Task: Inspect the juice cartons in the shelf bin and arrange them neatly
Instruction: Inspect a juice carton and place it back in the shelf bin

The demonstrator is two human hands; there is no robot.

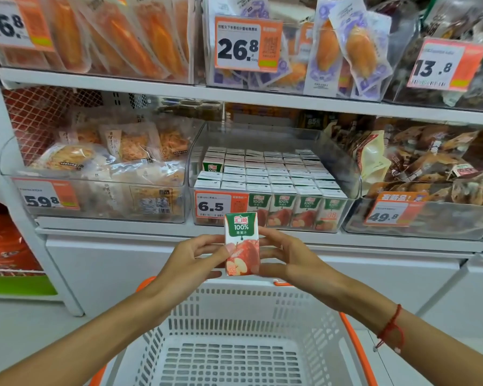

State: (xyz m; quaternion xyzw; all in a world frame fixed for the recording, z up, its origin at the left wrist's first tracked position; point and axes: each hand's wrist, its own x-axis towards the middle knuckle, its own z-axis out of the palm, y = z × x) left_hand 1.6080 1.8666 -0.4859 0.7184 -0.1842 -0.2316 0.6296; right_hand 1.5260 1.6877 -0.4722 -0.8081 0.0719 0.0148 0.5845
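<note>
Both hands, left hand [200,254] and right hand [283,253], pinch one juice carton [241,243] upright above the basket [332,310], before the shelf bin [343,168]; a loose pinch could drop it into the basket.

Both hands [241,254] pinch upright juice carton [242,243] above basket [332,316].

Bright, even, shadowless store lighting from above. Soft glare on the clear bin [273,135] walls and on plastic packets [117,32] toward 11 o'clock. Strong wide-angle bending of shelf edge [262,94] lines toward 3 and 9 o'clock. Slight softness throughout; small print unreadable.
</note>
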